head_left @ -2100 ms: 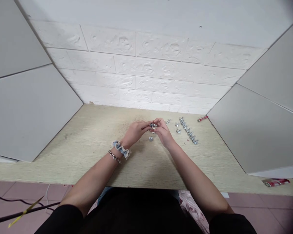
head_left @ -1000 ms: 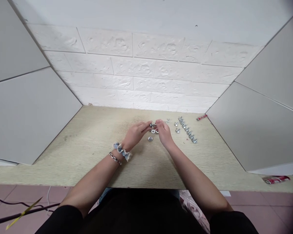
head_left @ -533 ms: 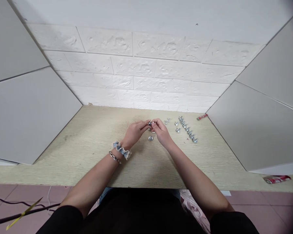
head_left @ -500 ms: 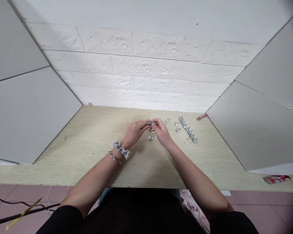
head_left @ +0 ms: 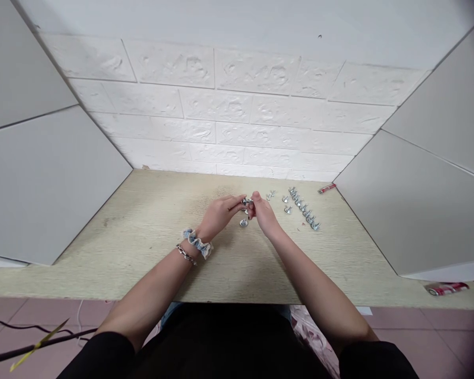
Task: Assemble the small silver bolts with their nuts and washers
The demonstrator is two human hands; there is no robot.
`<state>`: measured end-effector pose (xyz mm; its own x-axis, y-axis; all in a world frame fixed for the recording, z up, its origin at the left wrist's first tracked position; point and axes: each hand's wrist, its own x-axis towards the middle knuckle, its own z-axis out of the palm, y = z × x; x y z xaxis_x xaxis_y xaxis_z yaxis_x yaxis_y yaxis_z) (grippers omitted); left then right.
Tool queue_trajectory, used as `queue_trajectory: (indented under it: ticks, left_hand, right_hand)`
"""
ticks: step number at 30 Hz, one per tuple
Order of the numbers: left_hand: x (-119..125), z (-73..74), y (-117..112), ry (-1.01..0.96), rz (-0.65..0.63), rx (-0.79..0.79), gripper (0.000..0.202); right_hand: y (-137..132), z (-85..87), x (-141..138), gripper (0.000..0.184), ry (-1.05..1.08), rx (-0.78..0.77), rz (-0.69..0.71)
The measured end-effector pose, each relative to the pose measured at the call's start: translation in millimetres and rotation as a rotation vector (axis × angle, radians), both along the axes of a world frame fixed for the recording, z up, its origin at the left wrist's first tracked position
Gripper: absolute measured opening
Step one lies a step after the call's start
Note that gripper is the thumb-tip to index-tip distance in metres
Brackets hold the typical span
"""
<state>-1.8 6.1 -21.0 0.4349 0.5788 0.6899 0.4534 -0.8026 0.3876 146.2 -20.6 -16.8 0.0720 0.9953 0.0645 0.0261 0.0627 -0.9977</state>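
My left hand [head_left: 220, 212] and my right hand [head_left: 264, 213] meet above the middle of the wooden table [head_left: 150, 242]. Between their fingertips they pinch a small silver bolt assembly [head_left: 246, 201]. The left wrist wears a blue scrunchie and a chain bracelet. Just below the hands, a loose silver bolt [head_left: 243, 223] lies on the table. To the right, a slanted row of several finished silver bolts [head_left: 303, 210] lies on the table, with a few loose pieces [head_left: 270, 196] beside it.
A small red object [head_left: 326, 188] lies at the back right corner near the white brick wall. Grey panels [head_left: 43, 173] close in both sides. A red packet [head_left: 446, 288] sits at the right front edge. A black cable runs over the floor at the lower left.
The hands stay together on the small bolt assembly, with only small shifts of the fingers. The things on the table have not moved.
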Motion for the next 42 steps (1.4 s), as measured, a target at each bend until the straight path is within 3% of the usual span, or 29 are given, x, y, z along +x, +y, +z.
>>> queue_trajectory:
  ticks: [6,12,17,21,24,27,42]
  left_hand:
    - [0.5,1.8,-1.0,0.008,-0.014,-0.004,0.027]
    - [-1.8,2.0,0.9,0.016,0.002,-0.056,0.027]
    - [-1.7,0.8,1.2,0.012,-0.006,-0.056,0.029]
    - [-1.2,0.2,1.1,-0.01,0.022,-0.033,0.028]
    - [-1.3,1.1,0.2,0.02,0.025,-0.031,0.028]
    - [-1.4,3.0,-1.1,0.067,0.008,-0.044,0.029]
    - [-1.7,11.4,-3.4,0.111,-0.171,-0.208,0.028]
  right_hand:
    - [2.2,0.3,0.0,0.058,0.025,-0.04,0.076]
    - [-1.5,9.3,1.0,0.024,0.258,-0.081,0.118]
    - [-3.2,14.3,3.7,0.036,0.347,-0.054,0.064]
    - [1.0,11.1,4.1,0.016,0.236,-0.155,0.004]
    - [1.6,8.8,2.1,0.052,0.111,-0.285,0.198]
    - [-0.5,7.7,-0.3,0.066,0.088,-0.318,0.325]
    - [2.8,-0.2,2.2,0.063,0.047,-0.249,0.098]
